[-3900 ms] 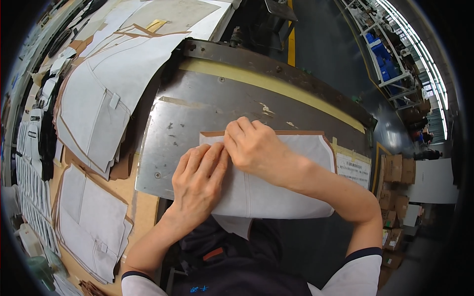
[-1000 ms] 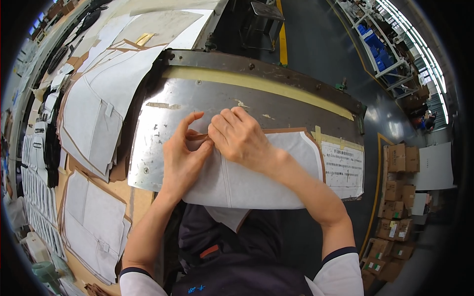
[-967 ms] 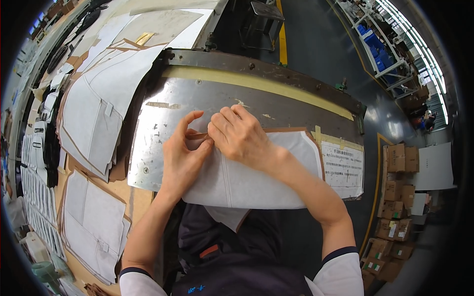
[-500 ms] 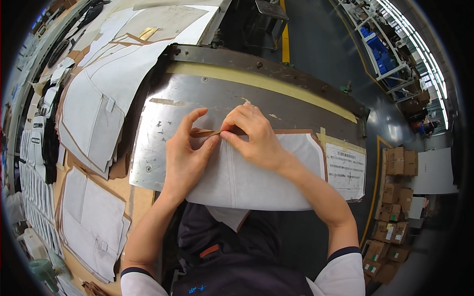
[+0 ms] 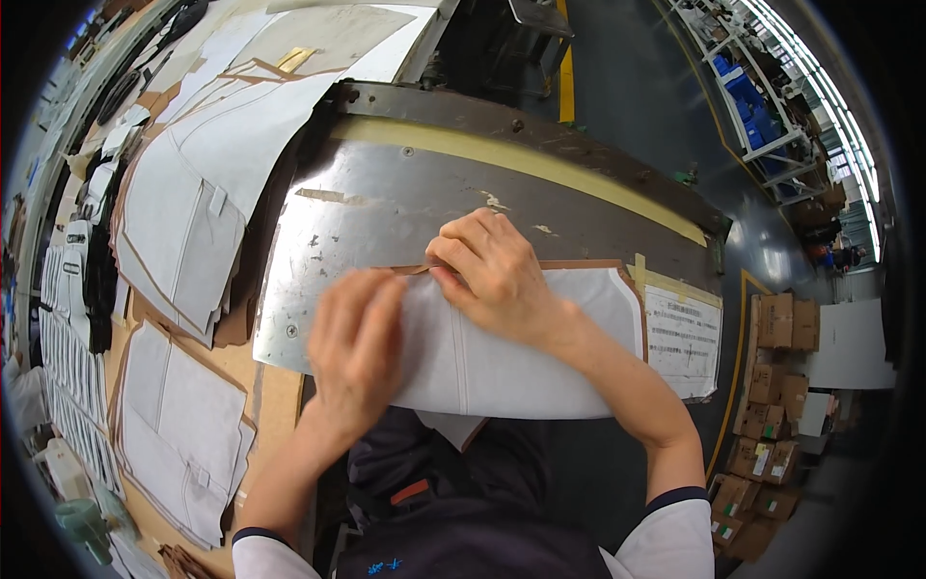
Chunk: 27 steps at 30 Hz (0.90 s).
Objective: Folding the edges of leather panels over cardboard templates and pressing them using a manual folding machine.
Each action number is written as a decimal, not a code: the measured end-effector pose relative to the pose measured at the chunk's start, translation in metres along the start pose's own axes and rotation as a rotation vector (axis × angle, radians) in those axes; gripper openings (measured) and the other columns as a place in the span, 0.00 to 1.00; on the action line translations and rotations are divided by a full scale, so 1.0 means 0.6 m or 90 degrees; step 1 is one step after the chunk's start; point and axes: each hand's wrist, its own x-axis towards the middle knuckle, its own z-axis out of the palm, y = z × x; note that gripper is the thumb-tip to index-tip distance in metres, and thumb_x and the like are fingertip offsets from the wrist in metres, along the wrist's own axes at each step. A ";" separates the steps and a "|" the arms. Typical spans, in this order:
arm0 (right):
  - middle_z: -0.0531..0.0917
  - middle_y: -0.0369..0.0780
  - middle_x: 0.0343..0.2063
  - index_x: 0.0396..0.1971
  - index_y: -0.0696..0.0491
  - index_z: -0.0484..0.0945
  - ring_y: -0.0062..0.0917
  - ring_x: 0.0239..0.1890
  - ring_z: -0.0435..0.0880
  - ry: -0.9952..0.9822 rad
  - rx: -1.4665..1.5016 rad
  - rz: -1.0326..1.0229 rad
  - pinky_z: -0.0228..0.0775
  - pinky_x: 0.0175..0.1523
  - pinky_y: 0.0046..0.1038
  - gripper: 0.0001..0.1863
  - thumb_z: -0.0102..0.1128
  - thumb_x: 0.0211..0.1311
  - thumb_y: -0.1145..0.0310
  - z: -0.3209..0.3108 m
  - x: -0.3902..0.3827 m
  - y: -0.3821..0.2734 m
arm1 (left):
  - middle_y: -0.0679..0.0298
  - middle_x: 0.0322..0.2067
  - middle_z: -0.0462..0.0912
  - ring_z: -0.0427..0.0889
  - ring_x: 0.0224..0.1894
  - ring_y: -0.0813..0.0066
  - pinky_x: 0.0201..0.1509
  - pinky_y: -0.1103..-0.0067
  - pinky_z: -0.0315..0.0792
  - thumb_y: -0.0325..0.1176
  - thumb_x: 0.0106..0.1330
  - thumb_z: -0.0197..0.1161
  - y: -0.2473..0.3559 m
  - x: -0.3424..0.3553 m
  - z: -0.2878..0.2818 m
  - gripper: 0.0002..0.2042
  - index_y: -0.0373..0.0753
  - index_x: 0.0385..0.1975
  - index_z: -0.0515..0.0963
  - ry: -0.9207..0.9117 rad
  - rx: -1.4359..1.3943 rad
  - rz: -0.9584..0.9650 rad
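A white piece [image 5: 511,376] with a brown edge lies flat in the middle of the frame. Most of it is on a shiny metal table [image 5: 338,246], and its low side reaches past the table toward the person's lap. Two lines of stitches run down it.

The right hand [image 5: 494,275] is near the middle of the frame. Its thumb and bent fingers are close together and pinch the brown edge near the left end. The edge is bunched up a little there.

The left hand [image 5: 357,352] is just to the left, over the left end of the piece. It is blurry. The fingers are bent and near each other, but I cannot tell if they hold the piece.

A yellow strip [image 5: 521,172] runs along the far side of the table. A paper [image 5: 681,338] with print on it is right of the piece. One white stack [image 5: 178,232] is at the upper left, and a smaller stack [image 5: 174,434] is at the lower left. Brown boxes [image 5: 767,381] are at the right, and blue bins [image 5: 743,96] sit on a rack at the upper right.
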 end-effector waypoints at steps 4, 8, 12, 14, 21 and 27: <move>0.78 0.38 0.36 0.35 0.54 0.79 0.33 0.38 0.79 -0.023 0.014 -0.047 0.74 0.43 0.34 0.14 0.72 0.48 0.78 0.012 0.009 -0.003 | 0.53 0.54 0.82 0.81 0.56 0.52 0.57 0.63 0.78 0.21 0.59 0.71 0.022 -0.017 0.003 0.19 0.31 0.52 0.82 -0.071 -0.012 0.001; 0.78 0.40 0.35 0.34 0.56 0.78 0.36 0.41 0.79 -0.068 0.014 -0.100 0.74 0.46 0.35 0.11 0.68 0.50 0.72 0.016 0.017 0.004 | 0.53 0.57 0.81 0.80 0.59 0.54 0.60 0.64 0.77 0.26 0.59 0.73 0.025 -0.012 -0.003 0.24 0.30 0.57 0.80 -0.109 0.024 -0.007; 0.78 0.39 0.32 0.33 0.55 0.78 0.33 0.35 0.79 -0.052 0.022 -0.042 0.74 0.38 0.33 0.12 0.72 0.49 0.78 0.024 0.024 -0.002 | 0.54 0.58 0.81 0.79 0.61 0.56 0.61 0.64 0.76 0.30 0.61 0.72 0.018 -0.011 -0.006 0.23 0.30 0.56 0.81 -0.139 0.083 0.031; 0.78 0.39 0.32 0.32 0.55 0.78 0.33 0.34 0.79 -0.019 0.064 0.027 0.74 0.38 0.34 0.12 0.72 0.49 0.78 0.024 0.021 -0.004 | 0.54 0.58 0.81 0.80 0.60 0.56 0.60 0.65 0.77 0.29 0.61 0.72 0.016 -0.012 -0.011 0.23 0.31 0.56 0.81 -0.138 0.074 0.026; 0.76 0.40 0.33 0.34 0.56 0.76 0.34 0.36 0.78 -0.021 0.014 -0.025 0.73 0.41 0.34 0.10 0.67 0.51 0.79 0.017 -0.003 -0.008 | 0.55 0.57 0.81 0.83 0.52 0.57 0.54 0.67 0.79 0.26 0.60 0.72 -0.004 -0.013 -0.016 0.22 0.31 0.56 0.81 -0.094 0.032 -0.079; 0.76 0.41 0.34 0.35 0.58 0.77 0.34 0.36 0.77 -0.025 0.011 0.001 0.73 0.41 0.33 0.12 0.66 0.48 0.80 0.014 -0.001 -0.007 | 0.59 0.56 0.83 0.81 0.48 0.63 0.50 0.70 0.73 0.27 0.61 0.69 -0.014 0.010 -0.004 0.21 0.34 0.57 0.82 -0.115 0.117 -0.003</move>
